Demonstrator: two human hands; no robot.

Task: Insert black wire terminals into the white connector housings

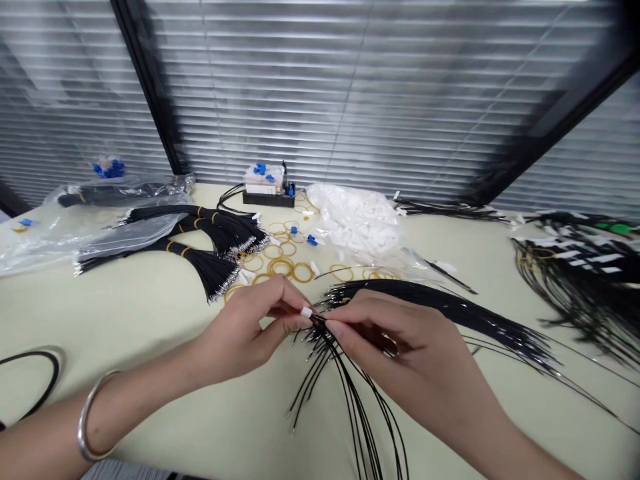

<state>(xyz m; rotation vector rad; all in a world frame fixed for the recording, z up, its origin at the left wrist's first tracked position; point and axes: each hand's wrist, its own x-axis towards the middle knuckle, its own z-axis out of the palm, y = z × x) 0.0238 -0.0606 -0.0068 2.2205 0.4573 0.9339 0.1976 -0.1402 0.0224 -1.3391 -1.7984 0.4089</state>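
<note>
Between thumb and fingers, my left hand [260, 327] pinches a small white connector [307, 311]. Close beside it, my right hand [400, 333] pinches thin black wires [320, 320] where they meet the connector. Several black wires [357, 413] hang from this point toward the front edge of the table. Behind and beneath my right hand lies a thick bundle of black wires [465, 313], with shiny metal tips at its ends. Whether a wire is fully inside the connector is too small to tell.
Banded black wire bundles [200, 263] lie at the left, by clear plastic bags [135, 243]. Yellow rubber bands [303, 272] are scattered mid-table. Behind them stand a bag of white connectors [357, 220] and a black tray [267, 199]. White-ended wires [590, 267] lie at the right.
</note>
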